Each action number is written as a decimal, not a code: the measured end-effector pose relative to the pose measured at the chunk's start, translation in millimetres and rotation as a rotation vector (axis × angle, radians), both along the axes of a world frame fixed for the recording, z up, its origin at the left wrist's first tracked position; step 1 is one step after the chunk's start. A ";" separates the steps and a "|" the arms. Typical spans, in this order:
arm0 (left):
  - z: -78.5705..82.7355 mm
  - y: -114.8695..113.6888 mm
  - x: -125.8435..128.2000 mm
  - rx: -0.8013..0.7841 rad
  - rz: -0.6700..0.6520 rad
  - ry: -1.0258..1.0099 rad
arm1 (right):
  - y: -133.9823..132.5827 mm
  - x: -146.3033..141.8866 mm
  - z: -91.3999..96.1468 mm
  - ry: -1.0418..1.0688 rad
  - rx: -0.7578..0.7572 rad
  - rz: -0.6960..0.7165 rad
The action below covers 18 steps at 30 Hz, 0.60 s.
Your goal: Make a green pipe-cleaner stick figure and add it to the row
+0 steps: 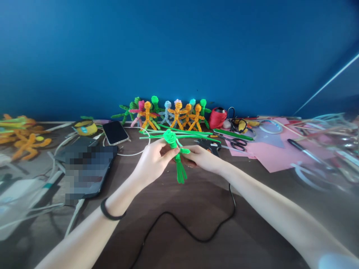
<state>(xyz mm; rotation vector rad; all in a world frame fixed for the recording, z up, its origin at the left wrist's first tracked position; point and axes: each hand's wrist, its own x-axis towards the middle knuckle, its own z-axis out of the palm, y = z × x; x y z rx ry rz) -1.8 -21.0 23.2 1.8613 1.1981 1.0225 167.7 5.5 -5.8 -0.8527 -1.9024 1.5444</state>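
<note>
A green pipe-cleaner figure (169, 137) is held up over the table in front of me, head at the top. Loose green strands hang below its body, and one short stubby arm points right. My left hand (154, 158) pinches its body between thumb and fingers. From the other side, my right hand (204, 158) closes on the figure just below that arm; its fingertips are partly hidden behind it. Just beyond lie loose green pipe cleaners (196, 132) on the table.
Finished pipe-cleaner figures (177, 112) in several colours stand along the blue wall. A phone (115, 132) and a dark device (97, 168) lie left. Behind my right hand are a glue gun (213, 146) and scissors (238, 144). A black cable (193, 235) crosses the table; pink sheets (272, 155) lie right.
</note>
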 end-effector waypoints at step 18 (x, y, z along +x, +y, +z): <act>-5.7 4.1 -1.2 0.369 0.122 0.404 | -12.0 1.8 21.4 -0.261 0.287 -0.049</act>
